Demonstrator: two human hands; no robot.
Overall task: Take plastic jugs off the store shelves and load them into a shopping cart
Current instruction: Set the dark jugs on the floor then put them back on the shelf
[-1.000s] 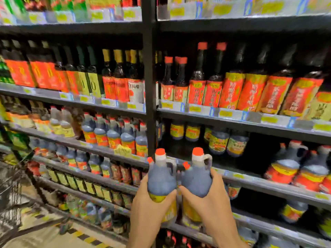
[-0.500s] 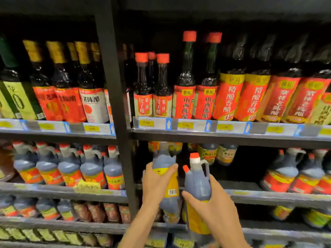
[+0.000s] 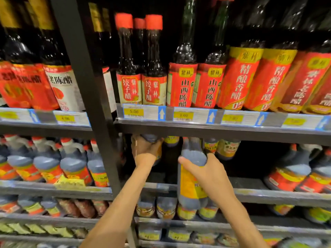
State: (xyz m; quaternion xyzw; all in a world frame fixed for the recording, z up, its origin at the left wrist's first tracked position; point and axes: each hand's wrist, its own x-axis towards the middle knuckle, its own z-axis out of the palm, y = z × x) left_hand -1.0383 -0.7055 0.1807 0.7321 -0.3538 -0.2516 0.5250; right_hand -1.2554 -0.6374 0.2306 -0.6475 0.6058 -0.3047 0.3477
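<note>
**Two jugs held at the second shelf**

While both our arms reach forward, each hand has a dark plastic jug. Our left hand (image 3: 146,149) is up under the edge of the price-tag shelf (image 3: 215,130), its fingers curled round the left jug (image 3: 150,137), whose top is hidden behind that edge; it seems to sit partly inside the bay, though blur makes this hard to judge. Our right hand (image 3: 206,173) grips the right jug (image 3: 192,169) around its shoulder, thumb on the left side, fingers wrapped on the right; its yellow label faces us and its base hangs in front of the lower shelf (image 3: 268,193). Tall glass bottles (image 3: 154,68) with red labels stand above. More jugs (image 3: 73,163) with red caps line the bay to the left.
</note>
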